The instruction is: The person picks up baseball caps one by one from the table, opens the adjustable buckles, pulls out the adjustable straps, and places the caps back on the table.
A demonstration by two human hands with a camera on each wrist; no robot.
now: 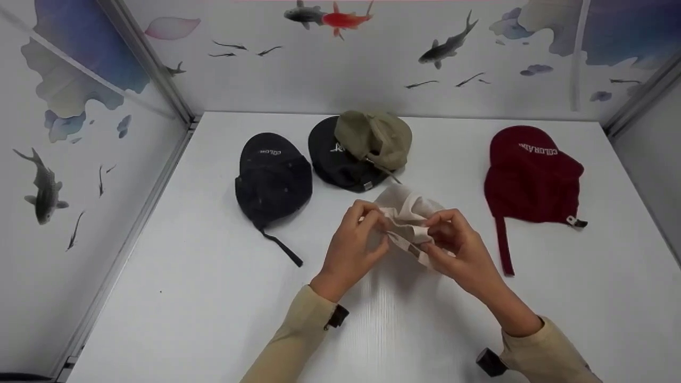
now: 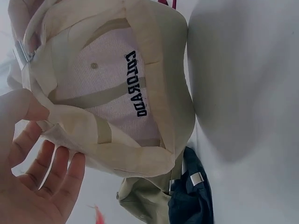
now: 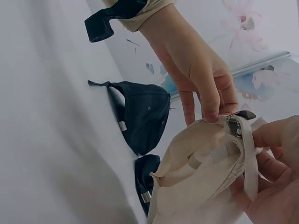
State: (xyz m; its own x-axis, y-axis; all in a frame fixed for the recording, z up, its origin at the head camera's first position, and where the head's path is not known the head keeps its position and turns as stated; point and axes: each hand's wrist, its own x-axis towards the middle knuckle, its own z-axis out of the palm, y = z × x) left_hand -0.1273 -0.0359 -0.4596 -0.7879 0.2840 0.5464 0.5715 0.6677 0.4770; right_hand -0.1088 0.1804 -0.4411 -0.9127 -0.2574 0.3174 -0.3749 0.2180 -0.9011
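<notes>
Both hands hold a cream baseball cap (image 1: pixel 396 198) in front of the body, its inside turned up toward me. My left hand (image 1: pixel 348 247) pinches the back edge between thumb and fingers, close to a metal buckle (image 3: pixel 236 126). On the other side my right hand (image 1: pixel 465 258) grips the cap's back strap (image 3: pixel 251 163) near that buckle. The left wrist view looks into the cap, where dark lettering (image 2: pixel 135 84) reads COLORADO in mirror image. Part of the crown is hidden behind the fingers in the head view.
A navy cap (image 1: pixel 274 186) with its strap hanging out lies to the left. Behind the hands, an olive cap (image 1: pixel 391 135) overlaps a black cap (image 1: pixel 324 141). A dark red cap (image 1: pixel 532 186) lies at the right on the white table (image 1: pixel 186 298). Fish-printed walls (image 1: pixel 372 80) enclose the table.
</notes>
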